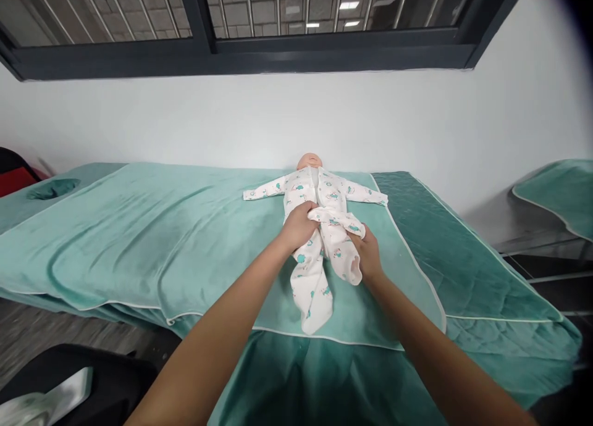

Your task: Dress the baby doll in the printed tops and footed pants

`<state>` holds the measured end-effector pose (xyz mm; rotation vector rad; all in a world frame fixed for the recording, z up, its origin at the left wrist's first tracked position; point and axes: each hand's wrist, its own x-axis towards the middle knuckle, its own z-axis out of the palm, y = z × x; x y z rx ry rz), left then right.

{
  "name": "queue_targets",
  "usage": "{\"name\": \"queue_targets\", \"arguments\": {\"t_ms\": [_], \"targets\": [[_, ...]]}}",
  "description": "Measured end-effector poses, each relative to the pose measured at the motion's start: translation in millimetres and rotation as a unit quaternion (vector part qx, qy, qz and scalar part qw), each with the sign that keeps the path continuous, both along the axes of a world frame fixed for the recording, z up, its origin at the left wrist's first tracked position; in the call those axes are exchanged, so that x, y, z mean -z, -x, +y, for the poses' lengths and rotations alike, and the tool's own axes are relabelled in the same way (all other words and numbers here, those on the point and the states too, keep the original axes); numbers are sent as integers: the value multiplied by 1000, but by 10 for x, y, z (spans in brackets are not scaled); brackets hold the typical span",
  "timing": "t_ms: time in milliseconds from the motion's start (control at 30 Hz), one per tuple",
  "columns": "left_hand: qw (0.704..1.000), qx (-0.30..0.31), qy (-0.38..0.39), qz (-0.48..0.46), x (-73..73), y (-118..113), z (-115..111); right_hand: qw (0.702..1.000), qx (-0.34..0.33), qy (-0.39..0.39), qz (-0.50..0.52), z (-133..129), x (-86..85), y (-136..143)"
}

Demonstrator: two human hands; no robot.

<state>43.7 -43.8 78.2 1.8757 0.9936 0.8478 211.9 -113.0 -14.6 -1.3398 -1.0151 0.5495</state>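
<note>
A baby doll [309,160] lies on its back on the green-covered bed, its head toward the wall. White printed baby clothes [312,284] cover its body, with both sleeves spread out sideways and the legs toward me. At the doll's waist my left hand [300,225] pinches the edge of a folded strip of the printed fabric. My right hand [367,250] grips the other end of that fabric beside the right trouser leg; its fingertips are partly hidden behind the cloth. Between both hands the fabric is bunched across the front.
The bed [115,241] with green covers runs along a white wall under a barred window [278,18]. At lower left stands a black chair [106,383] with a pale object on it. Another green-covered surface [560,194] is at the right.
</note>
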Motion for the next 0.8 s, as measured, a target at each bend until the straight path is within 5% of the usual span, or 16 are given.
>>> {"name": "queue_targets", "arguments": {"t_ms": [133, 267, 433, 567, 667, 800], "targets": [[988, -29, -141, 49, 28, -138, 211, 996, 73, 25, -51, 119, -95, -52], [981, -46, -184, 40, 71, -158, 377, 985, 93, 34, -142, 254, -106, -152], [994, 45, -24, -94, 235, 82, 415, 981, 49, -9, -190, 249, -50, -170], [958, 101, 112, -244, 459, 285, 403, 964, -30, -85, -249, 160, -122, -115], [936, 124, 143, -297, 581, 342, 414, 944, -105, -94, -297, 184, -364, -65], [929, 127, 153, -313, 608, 342, 408, 911, -255, 31, -323, 416, -846, 2]]}}
